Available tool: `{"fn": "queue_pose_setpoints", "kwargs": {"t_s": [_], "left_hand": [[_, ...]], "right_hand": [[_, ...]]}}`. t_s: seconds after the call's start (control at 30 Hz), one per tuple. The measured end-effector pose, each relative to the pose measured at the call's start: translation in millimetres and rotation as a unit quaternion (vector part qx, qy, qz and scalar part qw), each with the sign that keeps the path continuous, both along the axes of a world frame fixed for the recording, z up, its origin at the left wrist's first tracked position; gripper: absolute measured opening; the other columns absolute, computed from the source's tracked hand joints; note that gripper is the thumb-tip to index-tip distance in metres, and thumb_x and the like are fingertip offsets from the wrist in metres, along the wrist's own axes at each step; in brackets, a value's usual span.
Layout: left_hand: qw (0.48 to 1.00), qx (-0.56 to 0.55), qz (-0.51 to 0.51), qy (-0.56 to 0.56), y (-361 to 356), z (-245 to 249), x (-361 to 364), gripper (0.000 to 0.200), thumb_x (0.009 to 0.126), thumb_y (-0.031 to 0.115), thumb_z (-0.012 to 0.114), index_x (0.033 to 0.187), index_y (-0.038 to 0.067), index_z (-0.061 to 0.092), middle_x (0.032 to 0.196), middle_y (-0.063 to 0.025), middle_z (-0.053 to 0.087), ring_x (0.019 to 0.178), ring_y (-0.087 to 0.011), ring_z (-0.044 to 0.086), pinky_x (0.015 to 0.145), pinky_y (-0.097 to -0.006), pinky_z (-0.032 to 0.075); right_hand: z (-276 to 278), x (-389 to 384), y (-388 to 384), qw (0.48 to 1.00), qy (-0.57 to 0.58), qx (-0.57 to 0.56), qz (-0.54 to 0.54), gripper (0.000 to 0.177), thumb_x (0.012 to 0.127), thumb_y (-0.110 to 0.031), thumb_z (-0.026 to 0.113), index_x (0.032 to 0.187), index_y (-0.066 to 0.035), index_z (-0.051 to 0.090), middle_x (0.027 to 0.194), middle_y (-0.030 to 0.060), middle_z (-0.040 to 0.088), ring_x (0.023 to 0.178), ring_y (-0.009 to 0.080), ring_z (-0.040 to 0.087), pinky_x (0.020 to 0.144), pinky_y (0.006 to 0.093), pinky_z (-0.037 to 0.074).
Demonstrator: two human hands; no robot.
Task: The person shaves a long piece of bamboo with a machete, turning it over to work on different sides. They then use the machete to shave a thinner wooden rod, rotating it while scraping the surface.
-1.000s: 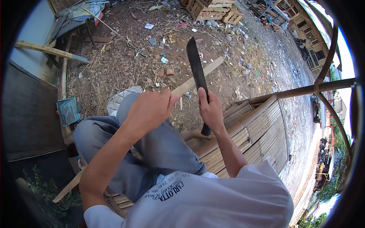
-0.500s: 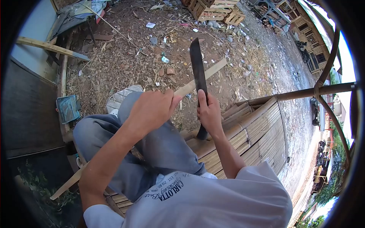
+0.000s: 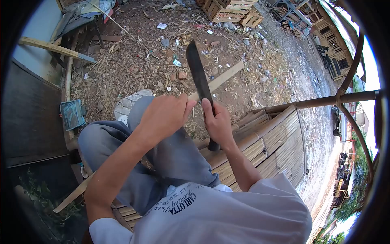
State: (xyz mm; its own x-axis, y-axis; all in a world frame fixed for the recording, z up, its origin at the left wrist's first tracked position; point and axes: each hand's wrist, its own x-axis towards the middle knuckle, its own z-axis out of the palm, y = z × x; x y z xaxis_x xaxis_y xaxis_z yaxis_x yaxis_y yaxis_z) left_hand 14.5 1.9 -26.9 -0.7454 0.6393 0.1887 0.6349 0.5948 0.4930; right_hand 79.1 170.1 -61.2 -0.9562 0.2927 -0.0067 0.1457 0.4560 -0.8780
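My right hand (image 3: 219, 124) is closed round the grip of a dark-bladed machete (image 3: 197, 67), its thumb lying along the base of the blade. The blade points away from me, tilted left, and crosses a pale flat bamboo or wood strip (image 3: 227, 76). My left hand (image 3: 164, 118) is wrapped round that strip, just left of the blade. From there the strip runs under my left forearm, and its near end shows at the lower left. Both hands are over my bent knees in grey trousers (image 3: 174, 162).
A slatted bamboo bench (image 3: 264, 146) with a pole edge extends to my right. Littered, stony ground (image 3: 134, 61) spreads ahead, with wooden crates (image 3: 227, 12) at the far side. At left are a blue plastic container (image 3: 73, 114) and a plank (image 3: 57, 49).
The machete has shifted left along the strip towards my left hand, and its tip has tilted further left. My left hand has barely moved, still gripping the strip.
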Motion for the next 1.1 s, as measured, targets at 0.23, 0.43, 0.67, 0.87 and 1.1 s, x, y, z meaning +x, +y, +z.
{"fn": "queue_pose_setpoints", "kwargs": {"t_s": [0.23, 0.43, 0.67, 0.87, 1.1], "left_hand": [[1.0, 0.01, -0.002, -0.018, -1.5, -3.0, 1.5, 0.037, 0.1, 0.034, 0.047, 0.082, 0.003, 0.054, 0.06, -0.017, 0.058, 0.058, -0.0395, 0.057, 0.056, -0.0504, 0.041], [0.998, -0.027, 0.021, -0.048, 0.3, 2.2, 1.7, 0.037, 0.1, 0.034, 0.047, 0.083, 0.003, 0.054, 0.06, -0.0171, 0.058, 0.058, -0.0393, 0.057, 0.056, -0.0501, 0.042], [0.998, -0.022, 0.014, -0.049, -0.5, 0.3, 4.1, 0.037, 0.1, 0.034, 0.047, 0.083, 0.003, 0.054, 0.061, -0.0173, 0.059, 0.058, -0.0391, 0.058, 0.057, -0.0498, 0.043], [0.999, -0.013, 0.003, -0.031, 0.6, -0.8, 1.8, 0.036, 0.1, 0.034, 0.047, 0.083, 0.003, 0.054, 0.061, -0.017, 0.059, 0.06, -0.0387, 0.058, 0.057, -0.0498, 0.043], [0.999, -0.029, 0.011, -0.03, 1.1, 1.1, 1.4, 0.036, 0.1, 0.034, 0.048, 0.083, 0.003, 0.054, 0.061, -0.017, 0.058, 0.059, -0.0388, 0.058, 0.056, -0.0501, 0.042]], "right_hand": [[-12.8, -17.5, 15.9, 0.996, 0.036, -0.045, -0.069, 0.045, 0.1, -0.043, 0.051, 0.071, -0.01, 0.046, 0.053, -0.0049, 0.042, 0.043, 0.0044, 0.041, 0.04, 0.0235, 0.031], [0.2, -25.4, 23.4, 0.995, -0.005, -0.031, -0.093, 0.045, 0.101, -0.038, 0.05, 0.08, 0.002, 0.058, 0.057, 0.0085, 0.049, 0.055, 0.0127, 0.044, 0.052, 0.0359, 0.036], [-1.6, -34.9, 39.8, 0.994, 0.002, -0.031, -0.106, 0.046, 0.1, -0.037, 0.051, 0.076, 0.003, 0.057, 0.053, 0.0084, 0.046, 0.052, 0.0133, 0.042, 0.05, 0.0363, 0.034], [7.9, -28.1, 20.1, 0.998, 0.019, -0.007, -0.059, 0.045, 0.101, -0.038, 0.05, 0.074, -0.002, 0.054, 0.052, 0.0006, 0.045, 0.046, 0.0084, 0.043, 0.044, 0.0305, 0.033], [10.6, -18.9, 14.9, 0.998, 0.028, 0.027, -0.055, 0.046, 0.101, -0.035, 0.049, 0.074, 0.002, 0.055, 0.05, 0.0042, 0.044, 0.048, 0.0104, 0.041, 0.046, 0.0342, 0.032]]}}
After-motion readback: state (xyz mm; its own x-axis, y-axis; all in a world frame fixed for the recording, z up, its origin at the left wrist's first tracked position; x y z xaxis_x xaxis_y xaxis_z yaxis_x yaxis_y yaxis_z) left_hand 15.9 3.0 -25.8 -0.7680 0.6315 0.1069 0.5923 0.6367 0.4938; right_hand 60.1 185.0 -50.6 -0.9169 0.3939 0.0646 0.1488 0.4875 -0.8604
